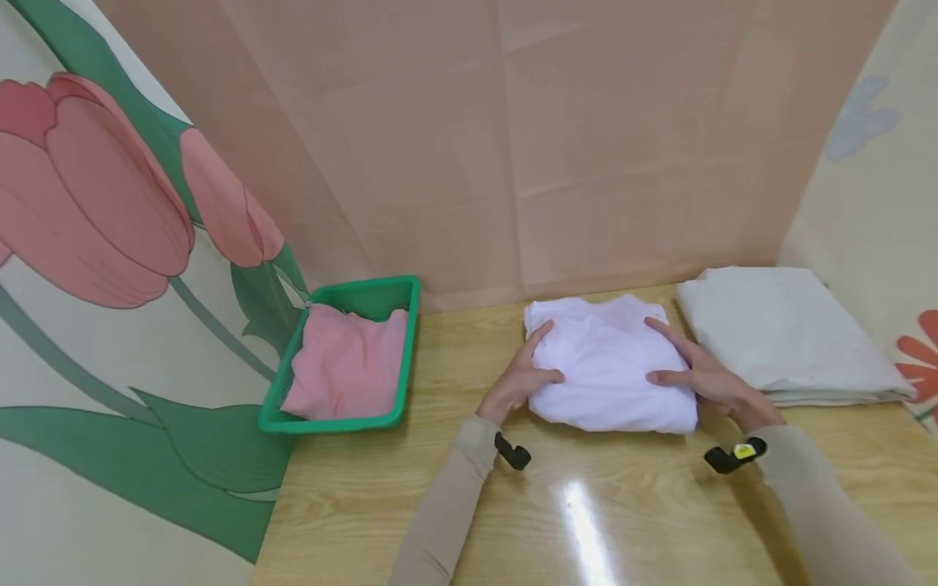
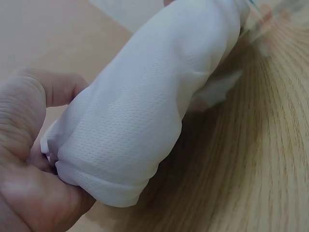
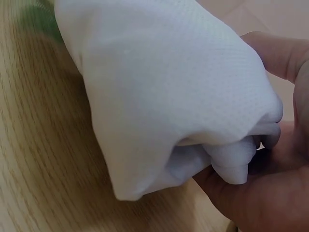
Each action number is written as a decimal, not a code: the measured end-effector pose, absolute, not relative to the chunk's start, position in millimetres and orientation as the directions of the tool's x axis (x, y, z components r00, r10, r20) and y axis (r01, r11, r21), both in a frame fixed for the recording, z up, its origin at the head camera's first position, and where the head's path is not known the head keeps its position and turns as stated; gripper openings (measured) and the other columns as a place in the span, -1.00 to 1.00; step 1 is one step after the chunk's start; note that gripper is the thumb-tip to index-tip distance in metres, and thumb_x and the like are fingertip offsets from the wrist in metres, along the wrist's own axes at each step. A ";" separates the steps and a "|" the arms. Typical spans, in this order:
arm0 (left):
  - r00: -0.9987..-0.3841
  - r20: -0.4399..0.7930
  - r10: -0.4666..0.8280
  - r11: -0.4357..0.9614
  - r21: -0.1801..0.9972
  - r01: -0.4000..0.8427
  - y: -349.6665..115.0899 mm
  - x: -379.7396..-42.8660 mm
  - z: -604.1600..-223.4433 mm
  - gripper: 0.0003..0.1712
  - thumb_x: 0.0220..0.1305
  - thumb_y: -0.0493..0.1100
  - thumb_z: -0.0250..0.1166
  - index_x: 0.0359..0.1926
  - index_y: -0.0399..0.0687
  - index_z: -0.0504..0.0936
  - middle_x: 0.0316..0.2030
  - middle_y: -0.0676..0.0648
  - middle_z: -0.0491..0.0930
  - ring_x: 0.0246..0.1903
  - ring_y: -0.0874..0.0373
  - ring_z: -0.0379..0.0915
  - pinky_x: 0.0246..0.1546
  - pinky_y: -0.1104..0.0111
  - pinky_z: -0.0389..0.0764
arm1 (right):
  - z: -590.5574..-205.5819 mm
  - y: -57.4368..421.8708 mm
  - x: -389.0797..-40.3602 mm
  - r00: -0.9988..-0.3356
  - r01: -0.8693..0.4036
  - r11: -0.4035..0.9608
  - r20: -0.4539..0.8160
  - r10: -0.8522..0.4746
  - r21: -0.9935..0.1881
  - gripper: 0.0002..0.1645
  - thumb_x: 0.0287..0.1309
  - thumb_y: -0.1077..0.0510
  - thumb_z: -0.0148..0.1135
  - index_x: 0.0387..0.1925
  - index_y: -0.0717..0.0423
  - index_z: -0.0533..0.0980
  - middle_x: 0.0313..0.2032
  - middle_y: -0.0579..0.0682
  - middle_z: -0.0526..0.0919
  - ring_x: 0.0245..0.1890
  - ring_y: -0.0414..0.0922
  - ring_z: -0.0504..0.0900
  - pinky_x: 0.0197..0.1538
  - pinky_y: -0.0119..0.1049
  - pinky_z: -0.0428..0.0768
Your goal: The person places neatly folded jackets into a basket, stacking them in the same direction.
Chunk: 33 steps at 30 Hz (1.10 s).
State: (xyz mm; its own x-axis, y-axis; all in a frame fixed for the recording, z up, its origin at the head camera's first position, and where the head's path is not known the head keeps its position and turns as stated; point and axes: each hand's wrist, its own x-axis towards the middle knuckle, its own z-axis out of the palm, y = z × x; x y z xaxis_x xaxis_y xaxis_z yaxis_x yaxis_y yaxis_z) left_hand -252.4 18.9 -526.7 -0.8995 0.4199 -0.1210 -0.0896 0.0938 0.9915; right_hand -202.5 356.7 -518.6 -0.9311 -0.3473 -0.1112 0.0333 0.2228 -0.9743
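A folded white cloth [image 1: 608, 358], a thick bundle of finely dimpled mesh fabric, is held between both hands over the wooden table. My left hand [image 1: 519, 381] grips its left side. In the left wrist view the thumb of that left hand [image 2: 29, 145] lies over the edge and the other fingers are mostly hidden by the cloth [image 2: 130, 111]. At the opposite side my right hand [image 1: 707, 376] grips the bundle, thumb on top. The right wrist view shows loose folds of the cloth [image 3: 159, 92] bunched against the palm of the right hand [image 3: 270, 193].
A green basket [image 1: 405, 358] on the left holds a pink cloth [image 1: 352, 362]. On the right lies a larger folded off-white cloth [image 1: 784, 330], close to my right hand. A beige sheet [image 1: 513, 146] hangs behind the wooden table [image 1: 352, 505].
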 end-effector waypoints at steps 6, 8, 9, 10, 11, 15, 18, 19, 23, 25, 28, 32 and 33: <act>-0.901 -0.085 0.425 0.095 0.994 -0.049 12.0 -250.5 -516.6 0.26 0.09 -0.57 0.44 0.63 0.54 0.24 0.71 -0.02 -0.06 0.63 -0.08 -0.11 0.37 0.01 0.50 | -508.6 350.2 -200.2 -0.931 0.012 0.222 -0.092 -0.354 -0.975 0.26 0.39 0.28 0.36 0.74 -0.42 -0.21 0.70 0.08 -0.58 0.56 0.32 -0.20 0.41 0.09 0.42; -0.900 -0.070 0.431 0.085 0.996 -0.036 8.6 -249.4 -512.8 0.27 0.09 -0.57 0.43 0.64 0.54 0.23 0.71 -0.03 -0.07 0.63 -0.08 -0.10 0.39 -0.01 0.47 | -505.2 347.5 -199.4 -0.929 0.003 0.218 -0.083 -0.361 -0.976 0.26 0.39 0.28 0.35 0.74 -0.43 -0.22 0.70 0.07 -0.58 0.53 0.32 -0.15 0.25 -0.25 0.51; -0.899 -0.061 0.434 0.082 0.996 -0.028 6.9 -248.8 -510.8 0.27 0.09 -0.58 0.43 0.64 0.53 0.22 0.71 -0.02 -0.08 0.63 -0.08 -0.11 0.40 -0.01 0.46 | -503.6 346.2 -199.0 -0.928 0.000 0.212 -0.079 -0.365 -0.977 0.26 0.39 0.29 0.35 0.74 -0.44 -0.22 0.70 0.07 -0.59 0.52 0.32 -0.14 0.17 -0.37 0.51; -0.898 -0.052 0.438 0.077 0.997 -0.020 5.2 -248.3 -508.7 0.27 0.10 -0.58 0.42 0.65 0.52 0.22 0.71 -0.02 -0.09 0.63 -0.07 -0.11 0.40 -0.01 0.46 | -501.8 344.6 -198.7 -0.927 -0.002 0.200 -0.073 -0.368 -0.980 0.26 0.39 0.29 0.34 0.74 -0.44 -0.22 0.70 0.07 -0.59 0.51 0.32 -0.13 0.11 -0.44 0.51; -0.896 -0.045 0.441 0.073 0.997 -0.014 3.5 -247.8 -506.5 0.27 0.11 -0.59 0.41 0.65 0.51 0.21 0.72 0.00 -0.09 0.63 -0.07 -0.11 0.40 -0.01 0.46 | -500.0 343.0 -198.5 -0.926 -0.003 0.185 -0.067 -0.372 -0.983 0.26 0.39 0.31 0.34 0.74 -0.43 -0.21 0.70 0.07 -0.59 0.50 0.32 -0.12 0.09 -0.47 0.52; -0.897 -0.001 0.443 0.069 0.997 0.033 -2.7 -247.3 -497.6 0.24 0.12 -0.57 0.41 0.66 0.46 0.21 0.71 0.04 -0.05 0.62 -0.03 -0.08 0.39 0.02 0.46 | -491.8 335.9 -197.5 -0.928 -0.026 0.163 -0.037 -0.370 -0.986 0.23 0.40 0.33 0.32 0.74 -0.41 -0.19 0.70 0.11 -0.52 0.47 0.25 -0.02 0.10 -0.45 0.57; -0.902 0.021 0.431 0.077 0.995 0.060 -7.8 -246.7 -489.4 0.23 0.11 -0.55 0.43 0.66 0.44 0.22 0.69 0.02 0.00 0.60 -0.04 -0.03 0.44 -0.02 0.39 | -484.2 329.5 -196.1 -0.932 -0.042 0.165 -0.020 -0.361 -0.985 0.19 0.43 0.30 0.31 0.74 -0.40 -0.17 0.70 0.14 -0.46 0.44 0.18 0.10 0.09 -0.38 0.64; -0.906 0.023 0.422 0.077 0.995 0.061 -10.1 -246.6 -486.7 0.22 0.11 -0.54 0.43 0.65 0.44 0.24 0.69 0.02 0.02 0.60 -0.04 -0.01 0.46 -0.05 0.36 | -481.6 326.7 -195.9 -0.934 -0.042 0.162 -0.019 -0.357 -0.986 0.17 0.44 0.29 0.30 0.74 -0.42 -0.15 0.71 0.12 -0.46 0.43 0.12 0.14 0.08 -0.37 0.65; -0.919 0.019 0.395 0.065 0.997 0.049 -21.5 -246.0 -477.9 0.18 0.13 -0.47 0.44 0.64 0.46 0.26 0.68 -0.02 0.03 0.57 -0.10 0.04 0.51 -0.19 0.22 | -472.2 315.0 -196.4 -0.933 -0.040 0.108 -0.002 -0.361 -0.993 0.11 0.47 0.30 0.27 0.74 -0.39 -0.09 0.71 0.12 -0.40 0.36 -0.10 0.29 0.06 -0.30 0.71; -0.920 0.025 0.391 0.046 0.998 0.046 -27.2 -246.6 -475.5 0.15 0.15 -0.44 0.43 0.64 0.46 0.26 0.69 -0.04 0.02 0.56 -0.14 0.04 0.52 -0.24 0.18 | -468.1 309.3 -197.0 -0.926 -0.051 0.063 0.024 -0.378 -0.997 0.09 0.47 0.34 0.24 0.74 -0.33 -0.08 0.71 0.12 -0.39 0.34 -0.20 0.30 0.07 -0.31 0.71; -0.918 0.038 0.394 0.032 0.998 0.055 -36.1 -247.1 -472.0 0.13 0.16 -0.42 0.42 0.64 0.45 0.25 0.69 -0.08 -0.01 0.55 -0.17 0.04 0.52 -0.27 0.14 | -463.2 301.5 -198.5 -0.909 -0.079 0.000 0.072 -0.411 -0.997 0.07 0.47 0.39 0.19 0.75 -0.21 -0.08 0.71 0.12 -0.40 0.36 -0.24 0.28 0.09 -0.33 0.70; -0.916 0.061 0.396 0.032 0.996 0.080 -47.9 -246.4 -466.9 0.13 0.14 -0.43 0.40 0.65 0.43 0.25 0.69 -0.11 -0.01 0.56 -0.16 0.01 0.54 -0.25 0.11 | -458.4 290.9 -201.0 -0.897 -0.107 -0.037 0.113 -0.427 -0.994 0.05 0.45 0.43 0.17 0.75 -0.11 -0.07 0.71 0.10 -0.38 0.41 -0.24 0.19 0.14 -0.41 0.65; -0.916 0.066 0.396 0.031 0.996 0.086 -50.9 -246.1 -465.8 0.13 0.14 -0.43 0.40 0.65 0.41 0.25 0.68 -0.12 -0.01 0.56 -0.15 0.01 0.54 -0.25 0.10 | -457.9 288.3 -201.8 -0.898 -0.109 -0.038 0.115 -0.424 -0.993 0.05 0.44 0.44 0.17 0.74 -0.09 -0.05 0.71 0.09 -0.37 0.42 -0.24 0.17 0.16 -0.44 0.62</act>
State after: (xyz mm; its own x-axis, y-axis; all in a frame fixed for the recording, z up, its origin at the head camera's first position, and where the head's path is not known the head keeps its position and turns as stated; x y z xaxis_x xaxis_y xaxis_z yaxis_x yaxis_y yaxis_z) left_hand -246.1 -50.9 -465.8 -0.9160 0.3955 0.0664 0.0857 0.0312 0.9958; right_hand -201.8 288.3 -457.9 -0.8983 -0.4241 0.1149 -0.1090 -0.0383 -0.9933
